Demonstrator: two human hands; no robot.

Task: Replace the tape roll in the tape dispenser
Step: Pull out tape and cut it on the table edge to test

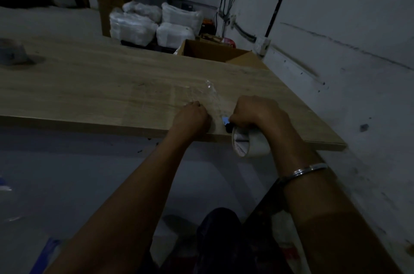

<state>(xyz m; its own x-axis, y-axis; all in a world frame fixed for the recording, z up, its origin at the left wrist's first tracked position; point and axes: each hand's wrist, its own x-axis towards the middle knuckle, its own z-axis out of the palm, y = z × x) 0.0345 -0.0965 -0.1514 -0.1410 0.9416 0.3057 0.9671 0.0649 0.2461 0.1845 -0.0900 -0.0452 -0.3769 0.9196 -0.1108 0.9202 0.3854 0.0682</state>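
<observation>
Fingers of your right hand (257, 112) curl round tape dispenser (227, 124) at counter (89, 85) edge; your left hand (193, 114) fingers pinch clear tape strip (212, 96); tape roll (248, 144) overhangs edge.

Left arm: bare forearm reaches up from the lower left toward the table's near edge.
Left hand (194, 116): back of hand up, fingers curled under with knuckles forward, resting on the table just inside the near edge; whether the fingertips pinch anything cannot be told.
Right arm: bare forearm comes in from the lower right, a thin silver metal bangle (310, 169) around it below the wrist.
Right hand (257, 114): fingers curled downward in a grip at the near edge, close to the left hand, a small gap between them.
</observation>
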